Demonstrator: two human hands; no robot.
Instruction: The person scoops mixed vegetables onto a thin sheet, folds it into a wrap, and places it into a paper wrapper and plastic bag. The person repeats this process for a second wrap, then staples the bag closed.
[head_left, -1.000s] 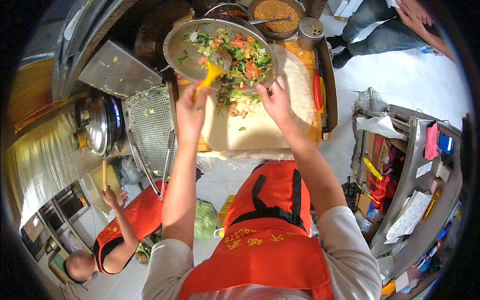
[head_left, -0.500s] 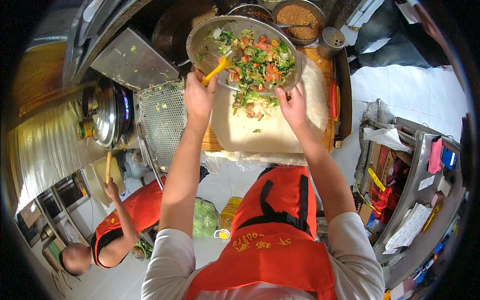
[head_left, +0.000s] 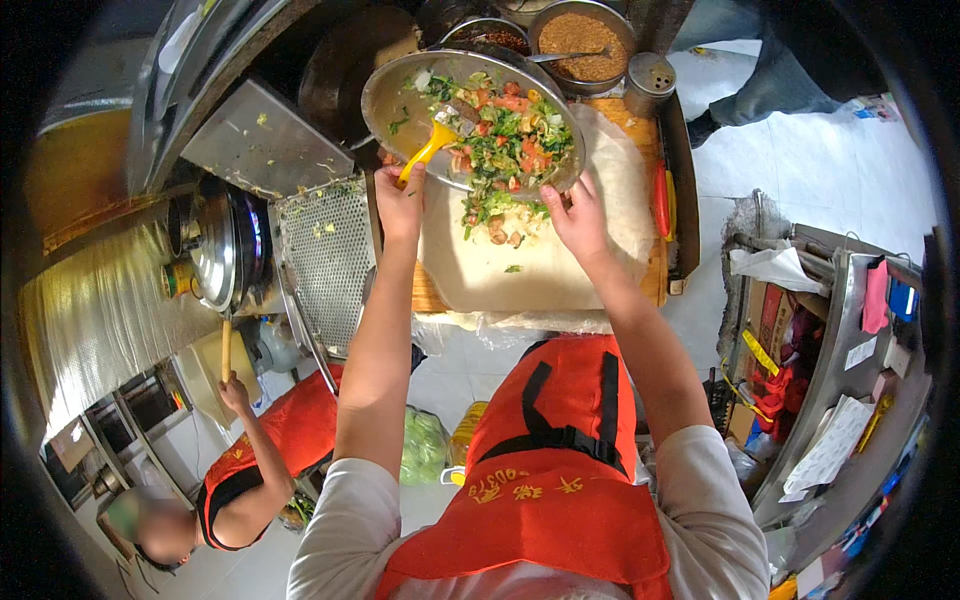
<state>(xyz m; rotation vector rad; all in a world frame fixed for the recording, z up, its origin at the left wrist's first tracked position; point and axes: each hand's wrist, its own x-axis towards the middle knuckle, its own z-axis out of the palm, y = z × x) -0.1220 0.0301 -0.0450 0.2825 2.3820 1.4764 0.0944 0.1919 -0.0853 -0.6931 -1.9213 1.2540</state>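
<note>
A wide metal bowl (head_left: 388,112) of chopped greens and tomato (head_left: 515,135) is tilted toward me over pale flatbread sheets (head_left: 610,240). Some chopped filling (head_left: 497,220) lies on the top sheet below the rim. My left hand (head_left: 400,208) is closed round the yellow handle of a utensil (head_left: 428,156) at the bowl's near left edge. The utensil's head rests among the vegetables, partly hidden. At the near right edge, my right hand (head_left: 578,218) grips the bowl's rim, thumb toward it. The sheets lie on a wooden board (head_left: 430,290).
Beyond the bowl stand a pan of brown crumbs (head_left: 582,38) with a spoon and a metal shaker (head_left: 651,78). Left of the board is a perforated metal tray (head_left: 318,255). A co-worker (head_left: 262,440) holds the handle of a lidded pan (head_left: 213,250). Red-handled tool (head_left: 661,200) at right.
The bowl and both hands have shifted slightly left. The yellow handle has swung, and more of the utensil's head shows above the vegetables.
</note>
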